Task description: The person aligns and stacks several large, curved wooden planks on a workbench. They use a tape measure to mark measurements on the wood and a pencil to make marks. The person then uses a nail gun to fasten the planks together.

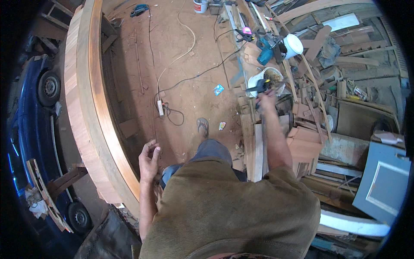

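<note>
On the right, my right hand reaches out over a bench heaped with wood. It is closed on a black tool with a yellow part; motion smears it, so its exact kind is unclear. Just behind that tool stands a white bucket with brownish scraps inside. A teal power tool lies farther back, beside another white bucket. At my left side, my left hand hangs with loosely bent fingers apart, holding nothing. Nearest to it is a long laminated wooden beam.
Cords run over the dirt floor to a white power strip. A blue packet lies there. A blue car stands beyond the beam. Offcuts and a grey-blue panel crowd the right side.
</note>
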`<state>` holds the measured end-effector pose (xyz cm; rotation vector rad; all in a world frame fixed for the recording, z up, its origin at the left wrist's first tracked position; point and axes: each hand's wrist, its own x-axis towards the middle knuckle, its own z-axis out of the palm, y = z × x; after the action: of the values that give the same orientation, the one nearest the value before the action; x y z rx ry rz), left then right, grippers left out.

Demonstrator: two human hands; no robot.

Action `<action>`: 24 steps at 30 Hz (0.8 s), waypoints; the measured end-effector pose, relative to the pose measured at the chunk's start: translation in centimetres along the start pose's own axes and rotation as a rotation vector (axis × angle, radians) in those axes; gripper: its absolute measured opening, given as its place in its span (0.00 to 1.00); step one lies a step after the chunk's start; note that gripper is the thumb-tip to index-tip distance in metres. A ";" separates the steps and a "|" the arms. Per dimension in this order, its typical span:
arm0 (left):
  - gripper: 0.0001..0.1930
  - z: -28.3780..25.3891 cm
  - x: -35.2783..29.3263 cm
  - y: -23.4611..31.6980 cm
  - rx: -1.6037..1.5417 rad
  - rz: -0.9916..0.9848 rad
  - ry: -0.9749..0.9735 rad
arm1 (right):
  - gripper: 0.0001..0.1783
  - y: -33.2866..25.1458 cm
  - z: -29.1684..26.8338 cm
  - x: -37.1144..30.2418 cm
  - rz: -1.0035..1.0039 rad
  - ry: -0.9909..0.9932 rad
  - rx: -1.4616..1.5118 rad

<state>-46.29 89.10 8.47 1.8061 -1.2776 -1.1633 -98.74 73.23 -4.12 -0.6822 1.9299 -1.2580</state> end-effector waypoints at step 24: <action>0.16 -7.4 9.7 1.1 -0.330 -0.292 0.145 | 0.33 -1.6 -0.8 15.0 -0.375 0.322 -1.067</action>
<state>-38.62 79.66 9.51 1.8235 -0.7061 -1.2852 -108.28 61.83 -6.70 -1.4775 2.8142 -0.4283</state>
